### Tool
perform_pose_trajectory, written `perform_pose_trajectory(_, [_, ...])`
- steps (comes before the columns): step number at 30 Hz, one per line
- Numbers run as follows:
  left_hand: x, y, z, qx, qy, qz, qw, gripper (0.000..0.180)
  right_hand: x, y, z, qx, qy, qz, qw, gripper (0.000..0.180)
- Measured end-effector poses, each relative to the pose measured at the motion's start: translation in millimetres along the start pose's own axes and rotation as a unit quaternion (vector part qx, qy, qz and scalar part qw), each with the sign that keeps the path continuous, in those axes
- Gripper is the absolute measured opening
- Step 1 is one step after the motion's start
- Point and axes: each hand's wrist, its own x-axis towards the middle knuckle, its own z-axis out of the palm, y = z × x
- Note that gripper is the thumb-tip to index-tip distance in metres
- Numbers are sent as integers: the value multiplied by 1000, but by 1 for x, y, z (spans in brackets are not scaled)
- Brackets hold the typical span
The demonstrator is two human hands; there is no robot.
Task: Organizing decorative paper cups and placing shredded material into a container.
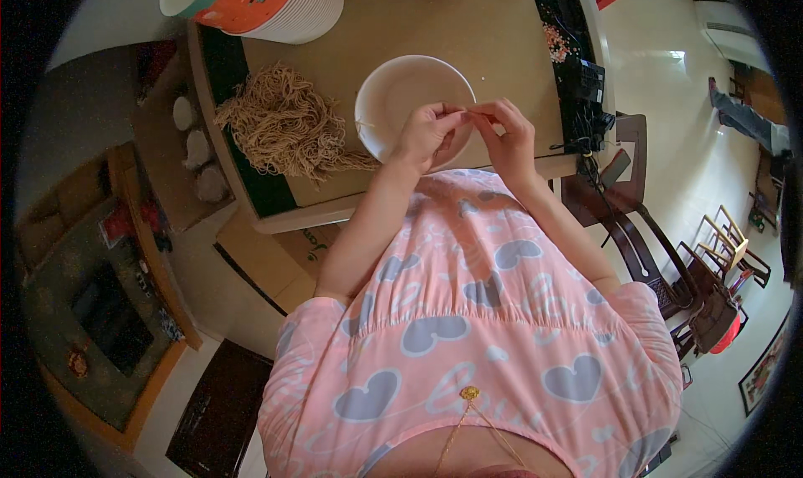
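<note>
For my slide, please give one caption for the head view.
Both hands pinch a thin string above a white bowl.

A stack of white paper bowls with orange print (276, 5) lies on its side at the table's far left corner; black electronic gear with cables (585, 93) sits along the right edge; dark wooden chairs (669, 269) stand beyond; a cardboard box (276, 256) rests below the table (502, 35).

A smooth, glossy white bowl (401, 102) sits on a matt tan tabletop (493, 35) like cardboard. Beside it lies a rough, fibrous heap of beige string (288, 122). The floor (669, 85) is shiny polished tile.
</note>
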Motion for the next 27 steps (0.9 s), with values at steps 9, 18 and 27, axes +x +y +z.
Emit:
perform_pose_trajectory(9, [-11, -11, 2, 338, 86, 333, 876, 5, 2, 14, 7, 191, 22, 106, 976, 14])
perform_pose_trajectory(18, [-6, -19, 0, 216, 77, 325, 917, 6, -1, -12, 5, 4, 52, -40, 998, 23])
perform_pose_trajectory(27, [-13, -14, -5, 378, 40, 328, 865, 13, 0, -6, 5, 130, 1, 101, 986, 27])
